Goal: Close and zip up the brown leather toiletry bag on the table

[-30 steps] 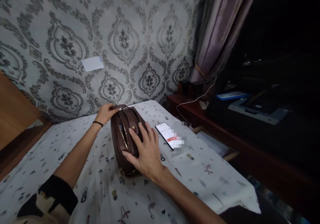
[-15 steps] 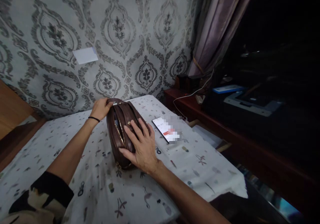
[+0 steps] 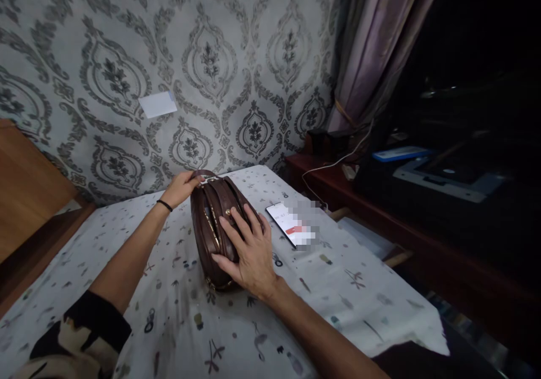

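A brown leather handbag [image 3: 203,227] lies on the patterned white cloth, its gold-toned zips running lengthwise; the zip on its left side is partly parted. At the bag's far end, my left hand [image 3: 185,187] is closed on the bag beside the base of its strap [image 3: 205,172]; the fingertips are partly hidden. My right hand [image 3: 251,252] rests flat across the bag's top and right side, fingers spread, near a small gold stud. A phone [image 3: 291,227] with a lit, partly blurred-out screen lies just right of the bag.
The white cloth [image 3: 338,300] covers the table. Along the right runs a dark red wooden ledge [image 3: 304,167] with a white cable and a blue-edged item [image 3: 401,153]. A wooden panel [image 3: 34,187] stands at left. Behind are a patterned wall and a purple curtain [image 3: 380,46].
The whole view has shifted, so everything appears a little farther right and slightly lower. Both hands keep their places on the handbag.
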The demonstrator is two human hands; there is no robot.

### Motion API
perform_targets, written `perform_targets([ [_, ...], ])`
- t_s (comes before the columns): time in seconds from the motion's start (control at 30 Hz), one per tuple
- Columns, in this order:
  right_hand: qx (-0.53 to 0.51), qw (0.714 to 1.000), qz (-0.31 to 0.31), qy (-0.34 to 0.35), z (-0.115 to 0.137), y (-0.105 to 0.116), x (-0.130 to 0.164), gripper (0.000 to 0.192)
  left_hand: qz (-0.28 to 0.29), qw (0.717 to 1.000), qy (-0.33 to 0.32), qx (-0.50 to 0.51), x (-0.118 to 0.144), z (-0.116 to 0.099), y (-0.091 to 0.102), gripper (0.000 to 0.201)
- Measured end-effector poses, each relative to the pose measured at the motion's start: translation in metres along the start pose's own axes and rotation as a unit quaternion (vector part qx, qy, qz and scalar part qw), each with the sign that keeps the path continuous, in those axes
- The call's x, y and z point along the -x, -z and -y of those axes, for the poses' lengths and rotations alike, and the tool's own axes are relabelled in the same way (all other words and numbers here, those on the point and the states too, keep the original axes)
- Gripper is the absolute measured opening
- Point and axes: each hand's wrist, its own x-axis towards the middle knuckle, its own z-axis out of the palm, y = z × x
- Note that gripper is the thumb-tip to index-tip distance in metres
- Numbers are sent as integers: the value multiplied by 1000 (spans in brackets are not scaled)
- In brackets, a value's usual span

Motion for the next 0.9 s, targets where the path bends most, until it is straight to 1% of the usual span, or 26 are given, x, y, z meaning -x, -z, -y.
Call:
perform_targets([
  [0.17,-7,1000,-1,8,-1,2,1,65,26,1000,-1,15,-6,-7,-1,20],
  [0.3,-25,1000,-8,11,-5,3,3,57,39,999,-7,35,-18,-17,-15,23],
  [0.4,-42,999,-22,-10,-10,3,5,58,43,998,-4,36,-27,-22,-28,27],
  [0.5,-41,998,-34,-34,-14,3,6,62,26,999,4,29,-32,-23,-38,28],
  [0.6,-39,998,-34,-35,-15,2,6,59,-5,1000,4,28,-33,-22,-44,24],
  [0.7,-47,998,-30,-37,-14,2,4,56,-31,999,-1,33,-30,-21,-48,21],
  [0.9,-59,997,-33,-32,-13,4,1,51,-64,997,-13,47,-24,-21,-50,22],
])
